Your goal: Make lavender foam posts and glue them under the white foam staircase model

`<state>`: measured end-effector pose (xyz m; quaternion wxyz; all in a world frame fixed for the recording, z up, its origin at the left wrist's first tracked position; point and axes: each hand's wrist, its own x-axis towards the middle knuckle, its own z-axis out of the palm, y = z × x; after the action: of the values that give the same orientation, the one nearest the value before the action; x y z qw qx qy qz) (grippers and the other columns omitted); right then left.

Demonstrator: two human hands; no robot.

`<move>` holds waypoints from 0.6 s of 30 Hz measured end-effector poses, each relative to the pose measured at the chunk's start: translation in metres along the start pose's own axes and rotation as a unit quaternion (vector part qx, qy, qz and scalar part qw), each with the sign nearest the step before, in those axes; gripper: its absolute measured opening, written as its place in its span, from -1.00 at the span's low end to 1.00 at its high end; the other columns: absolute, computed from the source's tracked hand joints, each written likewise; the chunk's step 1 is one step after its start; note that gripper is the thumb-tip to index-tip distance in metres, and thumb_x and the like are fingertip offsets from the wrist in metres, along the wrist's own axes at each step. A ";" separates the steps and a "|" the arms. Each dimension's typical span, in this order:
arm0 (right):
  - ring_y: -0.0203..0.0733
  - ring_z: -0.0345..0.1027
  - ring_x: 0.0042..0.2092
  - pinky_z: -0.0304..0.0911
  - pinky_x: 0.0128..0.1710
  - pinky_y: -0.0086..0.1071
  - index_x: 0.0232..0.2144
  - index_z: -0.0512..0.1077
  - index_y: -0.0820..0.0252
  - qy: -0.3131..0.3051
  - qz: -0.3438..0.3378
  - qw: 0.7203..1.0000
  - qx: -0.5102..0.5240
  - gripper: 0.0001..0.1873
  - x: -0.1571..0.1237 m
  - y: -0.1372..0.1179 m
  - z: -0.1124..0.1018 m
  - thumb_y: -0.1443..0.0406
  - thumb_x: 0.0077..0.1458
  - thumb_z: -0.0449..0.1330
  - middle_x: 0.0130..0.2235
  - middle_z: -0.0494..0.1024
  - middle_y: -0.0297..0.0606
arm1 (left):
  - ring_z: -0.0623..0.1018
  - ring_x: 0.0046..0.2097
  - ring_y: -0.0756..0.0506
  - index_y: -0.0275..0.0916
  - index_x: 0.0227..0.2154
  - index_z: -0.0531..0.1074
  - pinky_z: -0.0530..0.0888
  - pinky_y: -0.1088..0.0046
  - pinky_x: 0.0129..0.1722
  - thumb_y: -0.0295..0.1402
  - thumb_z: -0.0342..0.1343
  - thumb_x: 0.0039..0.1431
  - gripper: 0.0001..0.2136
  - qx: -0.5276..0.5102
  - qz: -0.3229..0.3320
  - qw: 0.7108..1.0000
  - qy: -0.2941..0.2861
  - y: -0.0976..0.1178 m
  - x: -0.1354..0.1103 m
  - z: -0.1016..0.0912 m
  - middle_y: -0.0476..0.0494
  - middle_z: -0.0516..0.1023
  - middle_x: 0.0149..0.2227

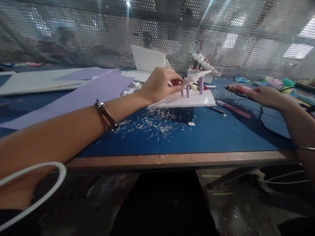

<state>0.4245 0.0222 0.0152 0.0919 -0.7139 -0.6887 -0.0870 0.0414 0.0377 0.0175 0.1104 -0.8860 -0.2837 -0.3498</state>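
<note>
My left hand is closed at the left end of a small raised white piece on a white foam board model, thumb and fingers pinching its edge. Short purple posts hold that piece above the model's flat white base. Behind it rises a tier with white and dark red bits. Off to the right, my right hand grips a pink corded tool; its narrow tip points left toward the model, apart from it. Motion blur hides the tool's exact kind.
White shavings litter the blue tabletop. Purple sheets and white boards lie at left. A pink strip and a dark pen-like rod rest right of the model. A perforated metal screen stands behind.
</note>
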 end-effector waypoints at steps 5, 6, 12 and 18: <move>-0.28 0.20 -0.49 0.03 -0.44 -0.37 -0.41 0.25 0.19 0.123 0.027 0.989 0.084 -0.63 -0.022 -0.039 -0.017 0.01 0.10 -0.09 -0.52 0.41 -0.18 | 0.49 -0.32 -0.08 -0.27 -0.27 0.51 0.44 0.37 -0.30 -0.08 0.02 0.08 -0.63 -0.040 -0.021 0.999 0.019 -0.007 0.004 0.003 -0.23 0.55 -0.31; -0.27 0.18 -0.48 0.01 -0.44 -0.36 -0.43 0.24 0.18 0.160 0.019 0.984 0.070 -0.63 -0.026 -0.047 -0.018 0.01 0.08 -0.07 -0.50 0.40 -0.17 | 0.49 -0.32 -0.08 -0.27 -0.27 0.51 0.45 0.37 -0.31 -0.07 0.02 0.08 -0.63 -0.044 -0.023 0.999 0.023 -0.008 0.004 0.004 -0.23 0.55 -0.32; -0.16 0.19 -0.35 -0.01 -0.38 -0.33 -0.42 0.18 0.17 0.248 -0.034 0.968 0.032 -0.67 -0.043 -0.077 -0.019 0.02 0.07 -0.01 -0.38 0.37 -0.11 | 0.49 -0.32 -0.08 -0.24 -0.29 0.51 0.46 0.35 -0.32 -0.05 0.00 0.09 -0.63 -0.043 -0.043 0.997 0.040 -0.011 0.007 0.003 -0.21 0.55 -0.33; -0.12 0.21 -0.30 0.05 -0.32 -0.32 -0.47 0.11 0.14 0.242 -0.093 0.966 0.021 -0.69 -0.050 -0.090 -0.015 0.04 0.04 0.04 -0.36 0.35 -0.14 | 0.49 -0.32 -0.10 -0.27 -0.28 0.51 0.42 0.32 -0.34 -0.03 -0.01 0.10 -0.60 -0.026 -0.050 0.998 0.016 -0.008 0.010 0.003 -0.24 0.54 -0.29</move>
<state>0.3327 -0.0271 0.0182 0.2622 -0.6023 -0.7109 -0.2513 0.0448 0.0497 0.0220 0.0747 -0.8676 -0.3165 -0.3763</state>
